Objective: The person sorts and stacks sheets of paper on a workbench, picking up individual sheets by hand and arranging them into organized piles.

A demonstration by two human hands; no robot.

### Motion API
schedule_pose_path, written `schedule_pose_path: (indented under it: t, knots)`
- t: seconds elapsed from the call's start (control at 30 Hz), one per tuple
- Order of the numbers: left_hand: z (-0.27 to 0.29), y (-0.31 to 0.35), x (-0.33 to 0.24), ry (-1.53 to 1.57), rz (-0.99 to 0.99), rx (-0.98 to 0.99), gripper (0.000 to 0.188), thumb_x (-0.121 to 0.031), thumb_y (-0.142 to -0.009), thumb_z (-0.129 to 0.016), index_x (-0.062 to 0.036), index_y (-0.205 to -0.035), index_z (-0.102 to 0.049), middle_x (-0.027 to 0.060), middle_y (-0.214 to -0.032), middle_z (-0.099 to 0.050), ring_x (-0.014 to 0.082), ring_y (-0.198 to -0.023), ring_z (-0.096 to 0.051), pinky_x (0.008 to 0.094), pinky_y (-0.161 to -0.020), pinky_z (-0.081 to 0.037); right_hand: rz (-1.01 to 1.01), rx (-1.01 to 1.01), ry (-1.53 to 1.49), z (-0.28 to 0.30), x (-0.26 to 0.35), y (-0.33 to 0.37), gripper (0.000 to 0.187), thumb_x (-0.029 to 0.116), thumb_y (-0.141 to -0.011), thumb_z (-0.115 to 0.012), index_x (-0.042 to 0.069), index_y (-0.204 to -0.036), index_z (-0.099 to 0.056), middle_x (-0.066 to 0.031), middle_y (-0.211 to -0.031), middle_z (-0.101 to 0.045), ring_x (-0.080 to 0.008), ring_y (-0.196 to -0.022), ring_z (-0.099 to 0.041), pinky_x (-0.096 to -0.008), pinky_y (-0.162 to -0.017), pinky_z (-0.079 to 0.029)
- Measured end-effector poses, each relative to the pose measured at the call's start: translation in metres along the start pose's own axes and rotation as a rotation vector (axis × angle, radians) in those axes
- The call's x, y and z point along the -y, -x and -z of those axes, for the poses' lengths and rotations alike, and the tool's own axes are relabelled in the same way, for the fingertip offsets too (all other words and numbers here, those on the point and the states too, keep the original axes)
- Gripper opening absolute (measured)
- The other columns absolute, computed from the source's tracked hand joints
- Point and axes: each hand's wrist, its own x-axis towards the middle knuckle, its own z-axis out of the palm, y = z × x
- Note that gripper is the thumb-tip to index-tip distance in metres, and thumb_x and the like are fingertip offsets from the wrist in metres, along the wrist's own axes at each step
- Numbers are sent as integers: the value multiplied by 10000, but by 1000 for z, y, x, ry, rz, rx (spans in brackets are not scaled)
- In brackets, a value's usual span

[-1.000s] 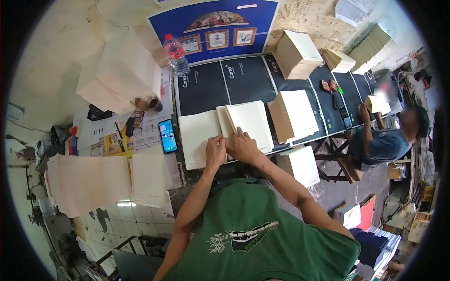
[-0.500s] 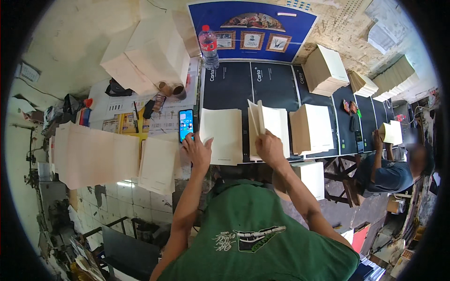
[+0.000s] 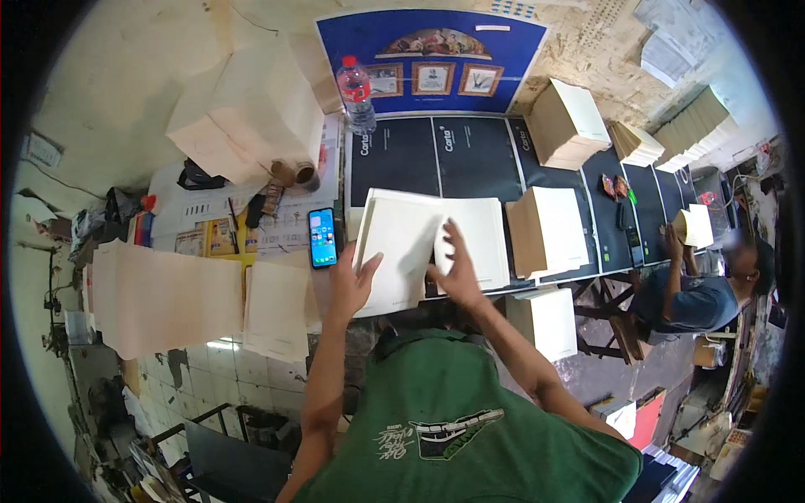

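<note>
A stack of cream paper sheets (image 3: 394, 243) lies slightly askew at the table's front edge. My left hand (image 3: 352, 283) is at its left edge, thumb on top and fingers along the side, with the sheets' edge between them. My right hand (image 3: 457, 272) has its fingers spread beside the stack's right edge, over the gap to a second cream stack (image 3: 478, 239); nothing shows in it. A lit smartphone (image 3: 322, 238) lies just left of my left hand.
A taller cream stack (image 3: 549, 230) stands to the right, another pile (image 3: 549, 323) below the table edge. Large paper piles (image 3: 168, 293) fill the left. A bottle (image 3: 356, 96) stands at the back. A person (image 3: 700, 293) handles paper at far right.
My right hand has let go of the upright sheets and opened, moving left. The left stack now lies askew with sheets over it. My left hand has moved off the phone to the stack's edge.
</note>
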Motion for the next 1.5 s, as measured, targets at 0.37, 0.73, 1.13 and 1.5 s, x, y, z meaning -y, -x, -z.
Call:
schedule_pose_path:
  t: [0.37,0.73,1.13,1.5]
  knots:
    - [-148,-32,-23,346,-310,210,506,-407,-851,-753,-4,-1073,-543,127,-890,-624,219,-799,-612,345,-732,-485,-187,-307,-456,121,-68,34,254,101,-868,-656,14,-1097,-588,-26,-999,-612,-114,-945,-575,-273,-811,-474]
    - [-127,-17,-29,702,-84,-134,359,-197,-834,-793,16,-1076,-633,85,-956,-696,151,-877,-647,325,-798,-520,-35,-224,-474,76,-18,30,508,18,-873,-646,-7,-1336,-436,-106,-1237,-564,-191,-1116,-553,-343,-949,-469]
    - [212,60,105,231,258,-175,479,-383,-956,-615,19,-1213,-569,66,-1091,-629,164,-978,-598,317,-863,-509,-148,508,-261,28,55,48,589,200,-790,-780,25,-1303,-550,-96,-1152,-640,-183,-1027,-603,-362,-896,-498]
    - [223,78,268,-814,602,-304,998,-724,-655,-750,81,-1221,-589,256,-1232,-608,401,-1177,-555,500,-990,-444,54,-149,474,123,12,-6,397,247,-829,-780,-1,-1113,-655,-160,-1056,-675,-267,-953,-645,-370,-807,-506]
